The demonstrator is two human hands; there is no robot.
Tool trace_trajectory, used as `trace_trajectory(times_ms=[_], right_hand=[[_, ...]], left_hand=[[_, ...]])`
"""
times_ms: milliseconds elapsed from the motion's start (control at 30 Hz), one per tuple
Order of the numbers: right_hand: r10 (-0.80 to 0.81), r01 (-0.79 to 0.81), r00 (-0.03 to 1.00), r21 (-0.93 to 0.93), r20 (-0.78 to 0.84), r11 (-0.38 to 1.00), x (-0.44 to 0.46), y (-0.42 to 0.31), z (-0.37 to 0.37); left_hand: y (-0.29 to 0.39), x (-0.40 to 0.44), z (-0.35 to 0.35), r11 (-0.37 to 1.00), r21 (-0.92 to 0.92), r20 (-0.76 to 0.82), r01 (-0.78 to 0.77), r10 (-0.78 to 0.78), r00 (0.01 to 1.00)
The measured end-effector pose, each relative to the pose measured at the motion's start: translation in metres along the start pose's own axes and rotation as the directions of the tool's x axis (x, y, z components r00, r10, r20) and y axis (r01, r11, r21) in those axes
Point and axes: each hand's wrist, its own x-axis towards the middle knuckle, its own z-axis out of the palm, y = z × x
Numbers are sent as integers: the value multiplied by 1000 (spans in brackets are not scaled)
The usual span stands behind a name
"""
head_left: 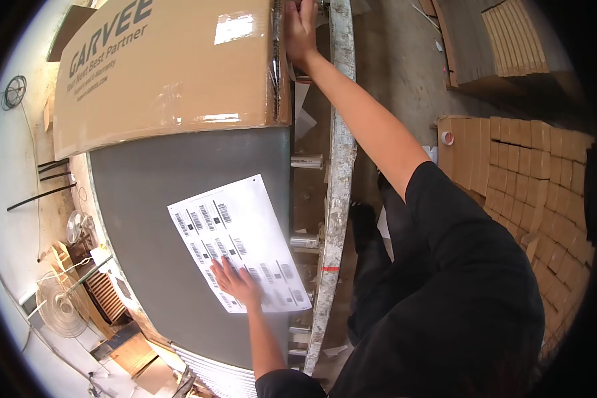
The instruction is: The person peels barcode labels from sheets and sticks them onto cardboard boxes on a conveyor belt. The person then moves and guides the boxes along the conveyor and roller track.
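Observation:
A white sheet of barcode labels [272, 229] lies on the dark grey belt of a conveyor [152, 199]. My left hand [237, 282] rests on that sheet, palm down, fingers stretched apart. Beyond it, a large brown cardboard box [172, 79] printed "GARVEE" stands on the same belt, with shiny clear tape on its surface. At the top edge of the view, my right hand [300, 33] is at the box's near edge, its fingers bent against the cardboard. The ends of those fingers are partly cut off by the frame.
A worn metal rail [338, 152] with rollers runs along my side of the belt. Stacked cartons [524, 179] stand behind me on the right, a roll of tape [448, 138] on them. Across the belt are a fan [63, 305] and flattened cardboard [136, 355].

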Motion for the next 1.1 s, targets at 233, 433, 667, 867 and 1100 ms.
trace_trajectory(times_ms=[233,433,667,867,1100], right_hand=[[235,-294,940,-235,-249,926,59,125,18],[213,-177,947,163,-240,971,6,68,12],[373,-387,922,231,102,893,-32,50,-36],[299,-315,906,5,300,949,-25,77,-58],[319,-251,851,-212,416,945,-29,69,-70]], left_hand=[[-1,-2,-2,999,-28,-12,17,-18,1000],[-3,-3,-3,998,-66,-56,23,-26,998],[-9,-6,-2,996,-87,-83,22,-29,996],[-15,-11,2,997,-76,-63,28,-33,997],[-25,-16,11,999,-43,-54,20,-22,998]])
